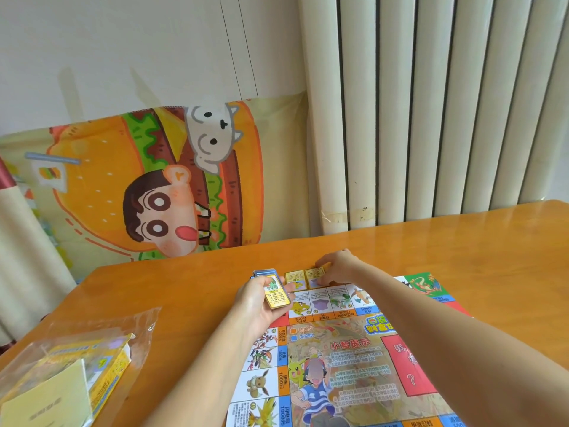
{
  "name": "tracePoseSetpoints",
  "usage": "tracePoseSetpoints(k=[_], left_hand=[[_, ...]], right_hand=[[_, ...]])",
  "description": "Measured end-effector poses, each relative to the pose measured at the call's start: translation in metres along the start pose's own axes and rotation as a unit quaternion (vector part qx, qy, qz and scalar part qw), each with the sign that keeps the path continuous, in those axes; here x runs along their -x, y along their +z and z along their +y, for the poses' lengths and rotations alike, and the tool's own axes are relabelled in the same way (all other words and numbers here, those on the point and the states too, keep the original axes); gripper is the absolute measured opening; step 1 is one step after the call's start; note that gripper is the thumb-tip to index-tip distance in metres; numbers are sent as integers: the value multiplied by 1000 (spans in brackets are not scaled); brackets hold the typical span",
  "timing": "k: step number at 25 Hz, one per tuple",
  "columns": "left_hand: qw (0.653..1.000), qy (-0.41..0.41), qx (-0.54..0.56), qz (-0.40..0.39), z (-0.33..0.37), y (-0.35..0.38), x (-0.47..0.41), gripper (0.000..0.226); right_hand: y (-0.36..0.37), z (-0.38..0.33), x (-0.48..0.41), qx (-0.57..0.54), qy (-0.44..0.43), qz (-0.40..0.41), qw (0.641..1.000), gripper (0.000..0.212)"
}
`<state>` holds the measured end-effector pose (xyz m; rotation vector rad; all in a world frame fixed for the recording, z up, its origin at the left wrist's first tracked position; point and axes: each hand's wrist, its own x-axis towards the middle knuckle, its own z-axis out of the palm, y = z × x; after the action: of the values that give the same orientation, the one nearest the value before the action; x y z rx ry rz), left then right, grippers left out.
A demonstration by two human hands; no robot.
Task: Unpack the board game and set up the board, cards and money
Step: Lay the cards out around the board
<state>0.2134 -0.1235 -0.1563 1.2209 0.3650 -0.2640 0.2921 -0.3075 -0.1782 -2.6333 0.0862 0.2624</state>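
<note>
Along the far edge of the board [354, 359], square the card [314, 275] pinched in right hand [338, 266] against its neighbour [295, 280]. With deck [275, 292] gripped in left hand [257, 305], deal singly.

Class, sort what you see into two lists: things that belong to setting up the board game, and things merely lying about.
Belongs: board; stack of cards in the left hand; two cards laid at the board's far edge, right hand touching one; plastic bag holding the yellow box.
Lying about: table; cartoon cloth by the wall.
</note>
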Motion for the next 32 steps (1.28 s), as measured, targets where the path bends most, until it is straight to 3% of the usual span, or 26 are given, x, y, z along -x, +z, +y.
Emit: tracePoseSetpoints(k=[7,13,23,25,28,29,30,32], left_hand=[[1000,0,5,-3,2,2,3,28],[999,17,32,-1,3,3,6,21],[995,80,-50,-14,-14,20,36,10],[994,82,-66,-3,-22,20,37,27],[989,84,-117,20,-31,23,46,91],[987,83,-136,16,-33,26,53,102],[985,86,-149,9,-37,27,54,99],[988,71,-136,-28,-41,32,64,63]], right_hand=[[3,0,0,-35,18,14,999,58],[-12,-7,16,-181,-16,90,979,36],[-53,-26,95,-276,-168,-103,941,16],[-56,-22,108,-275,-174,-108,939,16],[-54,-17,126,-256,-169,-93,947,18],[-54,-14,131,-249,-166,-93,950,17],[-54,-11,135,-242,-162,-94,952,17],[-55,-2,142,-244,-151,-102,952,18]])
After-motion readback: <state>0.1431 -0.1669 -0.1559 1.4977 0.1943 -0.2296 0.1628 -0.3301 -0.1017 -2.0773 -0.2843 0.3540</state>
